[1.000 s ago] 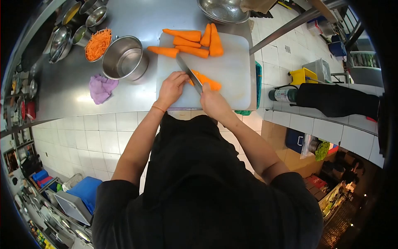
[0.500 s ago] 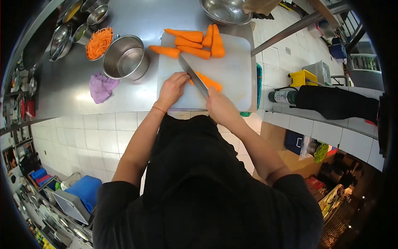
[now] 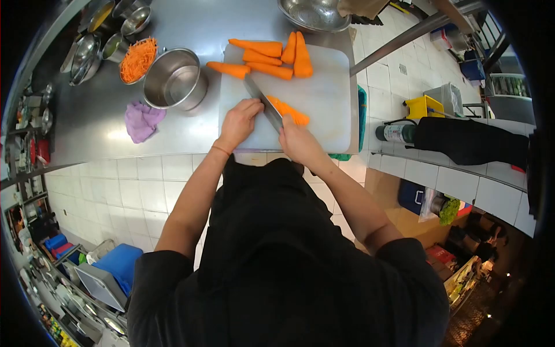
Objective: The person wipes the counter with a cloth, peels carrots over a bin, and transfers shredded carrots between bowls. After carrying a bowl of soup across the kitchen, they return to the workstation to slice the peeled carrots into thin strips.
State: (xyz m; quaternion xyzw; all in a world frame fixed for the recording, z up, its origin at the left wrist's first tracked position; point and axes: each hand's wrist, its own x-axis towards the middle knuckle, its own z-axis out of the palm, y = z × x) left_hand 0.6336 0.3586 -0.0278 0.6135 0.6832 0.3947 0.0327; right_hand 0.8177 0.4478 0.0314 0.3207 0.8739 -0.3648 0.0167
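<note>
My right hand [image 3: 299, 140] is wrapped round the handle of a kitchen knife [image 3: 259, 94]. Its blade slants away to the upper left over a white cutting board [image 3: 335, 95]. Sliced carrot [image 3: 288, 111] lies just to the right of the blade. On the blade's left side, my left hand [image 3: 241, 120] rests on the board with bent fingers close against the steel. Whatever those fingers hold is hidden beneath them. Several whole peeled carrots [image 3: 269, 70] lie across the board's far part, and the knife tip comes near the leftmost one.
Left of the board stand a deep steel pot [image 3: 195, 92] and a bowl of shredded carrot [image 3: 137, 60]. A crumpled purple cloth [image 3: 143, 122] lies on the steel counter [image 3: 87, 124]. At the far right is a large steel bowl [image 3: 315, 13]; small metal containers crowd the far left.
The knife and my right hand have shifted slightly left, and the blade lies nearer my left fingers. More of the sliced carrot shows to its right. My left hand has barely moved.
</note>
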